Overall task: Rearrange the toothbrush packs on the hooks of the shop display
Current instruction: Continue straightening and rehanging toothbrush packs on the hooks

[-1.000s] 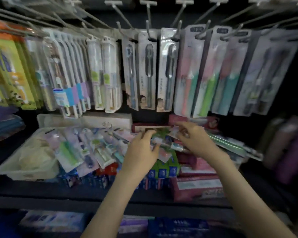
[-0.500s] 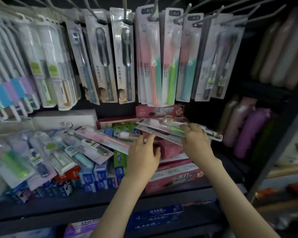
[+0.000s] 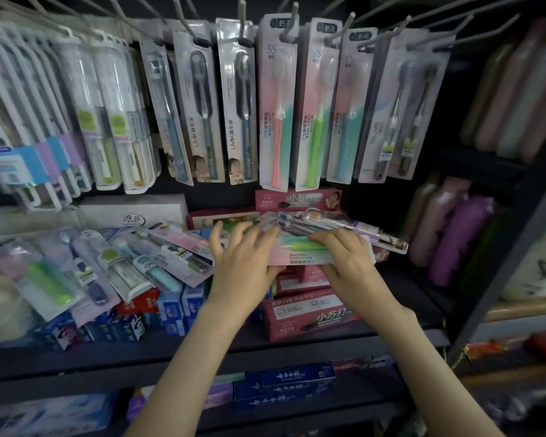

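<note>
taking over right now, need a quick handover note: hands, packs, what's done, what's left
Left hand: holds the left end of a pink-green pack; fingers blurred.
Right hand: grips the same pack's right end, low over the boxes.
Hooks: rows of packs hang; matching packs are straight above.
Done: one pack in hand, not yet hung.
Left: hang it, probably with its matches; then the loose packs at left and the ones behind it.
</note>
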The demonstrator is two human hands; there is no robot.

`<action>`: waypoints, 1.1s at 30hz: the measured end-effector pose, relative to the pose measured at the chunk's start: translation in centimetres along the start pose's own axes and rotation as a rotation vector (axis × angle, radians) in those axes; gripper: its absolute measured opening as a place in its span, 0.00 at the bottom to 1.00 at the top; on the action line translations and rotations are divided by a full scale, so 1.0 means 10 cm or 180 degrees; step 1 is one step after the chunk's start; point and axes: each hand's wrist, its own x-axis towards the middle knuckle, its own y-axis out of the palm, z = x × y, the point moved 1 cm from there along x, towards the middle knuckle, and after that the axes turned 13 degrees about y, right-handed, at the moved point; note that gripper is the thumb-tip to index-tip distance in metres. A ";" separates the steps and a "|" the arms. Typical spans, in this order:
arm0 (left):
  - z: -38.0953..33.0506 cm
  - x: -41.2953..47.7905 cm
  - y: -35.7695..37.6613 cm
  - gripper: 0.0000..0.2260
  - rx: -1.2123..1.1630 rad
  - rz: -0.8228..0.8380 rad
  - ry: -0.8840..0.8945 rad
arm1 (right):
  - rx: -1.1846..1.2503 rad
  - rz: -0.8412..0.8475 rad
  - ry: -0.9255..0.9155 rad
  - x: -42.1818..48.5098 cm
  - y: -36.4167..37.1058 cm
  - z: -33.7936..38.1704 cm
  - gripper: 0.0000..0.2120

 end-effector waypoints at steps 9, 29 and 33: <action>0.17 -0.24 -0.27 0.26 0.0239 -0.0029 0.0253 | -0.0372 0.0429 -0.0548 0.00 0.01 0.39 0.30; 0.59 0.42 -0.99 0.27 -0.0351 -0.1096 -0.0906 | 0.0148 -0.0692 -0.0148 0.94 -0.45 0.99 0.31; 0.59 0.51 -1.03 0.25 -0.0419 -0.1267 -0.0720 | 0.0442 -0.0827 0.0088 0.96 -0.49 1.00 0.32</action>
